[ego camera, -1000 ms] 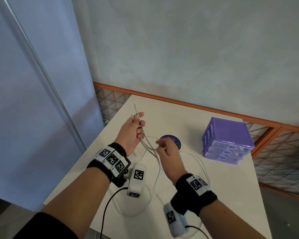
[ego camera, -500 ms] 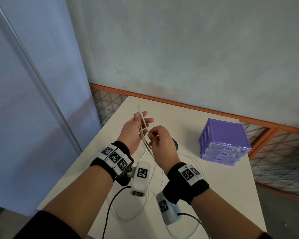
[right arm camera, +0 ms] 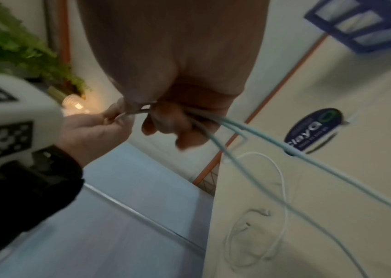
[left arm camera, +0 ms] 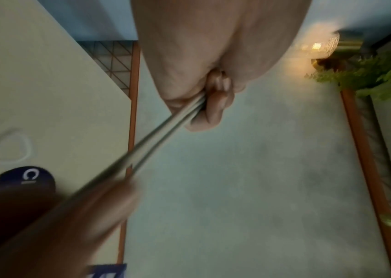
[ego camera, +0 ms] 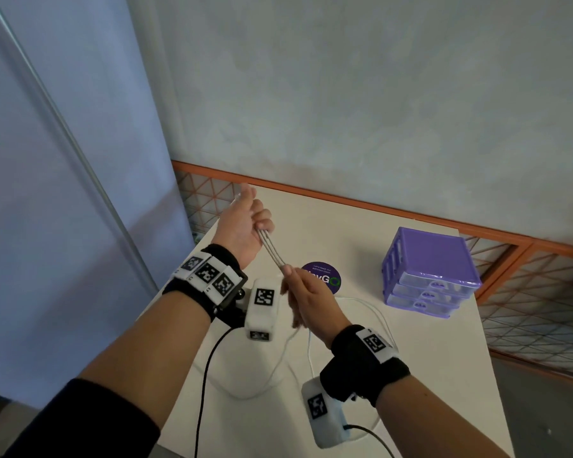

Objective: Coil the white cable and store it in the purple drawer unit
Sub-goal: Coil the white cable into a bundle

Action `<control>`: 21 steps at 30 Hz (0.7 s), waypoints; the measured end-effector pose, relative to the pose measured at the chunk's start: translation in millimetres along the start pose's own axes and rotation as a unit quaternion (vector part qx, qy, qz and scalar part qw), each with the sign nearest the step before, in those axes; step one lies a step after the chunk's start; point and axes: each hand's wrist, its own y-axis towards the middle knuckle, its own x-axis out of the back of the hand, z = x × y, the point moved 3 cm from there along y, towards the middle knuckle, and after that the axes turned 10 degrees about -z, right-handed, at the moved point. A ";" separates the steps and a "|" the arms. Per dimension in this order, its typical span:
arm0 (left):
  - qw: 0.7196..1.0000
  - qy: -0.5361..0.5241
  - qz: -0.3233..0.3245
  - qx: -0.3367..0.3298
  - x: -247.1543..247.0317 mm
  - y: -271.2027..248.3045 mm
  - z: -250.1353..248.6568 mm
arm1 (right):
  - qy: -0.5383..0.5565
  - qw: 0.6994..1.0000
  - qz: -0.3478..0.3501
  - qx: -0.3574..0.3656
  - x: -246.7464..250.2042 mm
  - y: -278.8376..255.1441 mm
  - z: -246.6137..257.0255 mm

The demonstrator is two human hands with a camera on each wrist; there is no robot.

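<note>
The table [ego camera: 444, 375] stood against the wall with the purple drawer unit [ego camera: 430, 262] on its far right corner, all three drawers closed. The white cable [ego camera: 272, 251] ran taut in several strands between the two raised hands, while its slack trailed in loose loops over the tabletop. The left hand [ego camera: 242, 226] was clenched around one end of the bundle; the right hand [ego camera: 306, 295] pinched the strands lower down. The cable looked light, thin and limp, likely to spring open if let go, so the gathered strands seemed the best place to hold it. A round sticker [ego camera: 321, 277] lay just beneath.
</note>
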 end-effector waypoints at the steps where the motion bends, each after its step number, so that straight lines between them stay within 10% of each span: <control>1: 1.000 -0.011 -0.009 -0.008 1.7 2.4 -8.3 | -0.006 1.000 -0.007 -0.007 3.8 0.3 -7.9; 14: 0.971 -0.050 -0.203 -0.116 66.4 5.6 -51.5 | -0.176 0.979 -0.075 -0.071 65.8 -12.3 -66.1; 19: 0.939 0.125 -0.302 -0.112 106.6 6.3 -32.4 | -0.101 0.984 -0.137 -0.042 79.9 2.0 -41.4; 21: 0.883 0.337 -0.313 -0.087 125.5 10.4 -24.2 | -0.116 0.985 -0.130 -0.016 81.2 7.5 -24.4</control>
